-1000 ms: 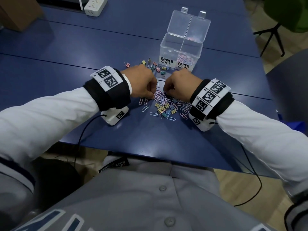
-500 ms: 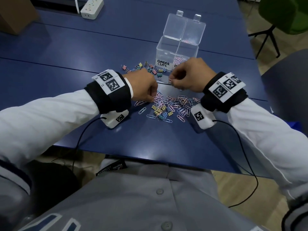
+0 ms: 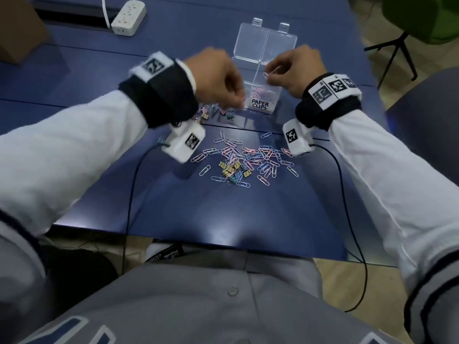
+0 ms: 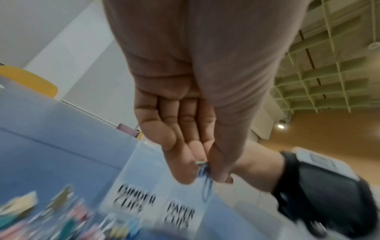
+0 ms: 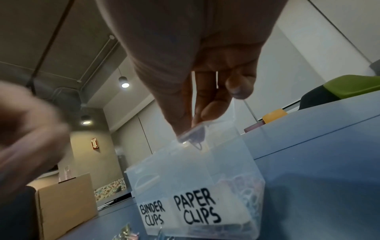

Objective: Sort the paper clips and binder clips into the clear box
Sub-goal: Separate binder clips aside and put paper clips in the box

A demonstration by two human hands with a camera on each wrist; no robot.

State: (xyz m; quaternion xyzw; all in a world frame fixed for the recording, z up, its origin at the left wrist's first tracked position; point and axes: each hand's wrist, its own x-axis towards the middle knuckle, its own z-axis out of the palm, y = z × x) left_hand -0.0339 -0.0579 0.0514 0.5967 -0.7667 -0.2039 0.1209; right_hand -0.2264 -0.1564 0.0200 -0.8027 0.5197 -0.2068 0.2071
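Note:
The clear box (image 3: 260, 105) stands open on the blue table, with compartments labelled BINDER CLIPS (image 5: 152, 214) and PAPER CLIPS (image 5: 197, 206); paper clips lie in the right one. My right hand (image 3: 269, 74) hovers over that compartment and pinches a pale paper clip (image 5: 192, 134). My left hand (image 3: 238, 101) is raised in front of the box and pinches a blue paper clip (image 4: 205, 181) between thumb and fingers. A loose pile of paper clips (image 3: 260, 157) mixed with binder clips (image 3: 232, 170) lies nearer me. More binder clips (image 3: 213, 112) lie left of the box.
A white power strip (image 3: 128, 17) sits at the far left of the table, with a cardboard box (image 3: 19, 33) beyond it. A green chair (image 3: 422, 18) stands at the right. Black cables (image 3: 347, 194) run from my wrists over the near table edge.
Both hands left the pile and rose toward the box. The right hand now holds its clip over the paper clip compartment; the left hand lifted up with a clip.

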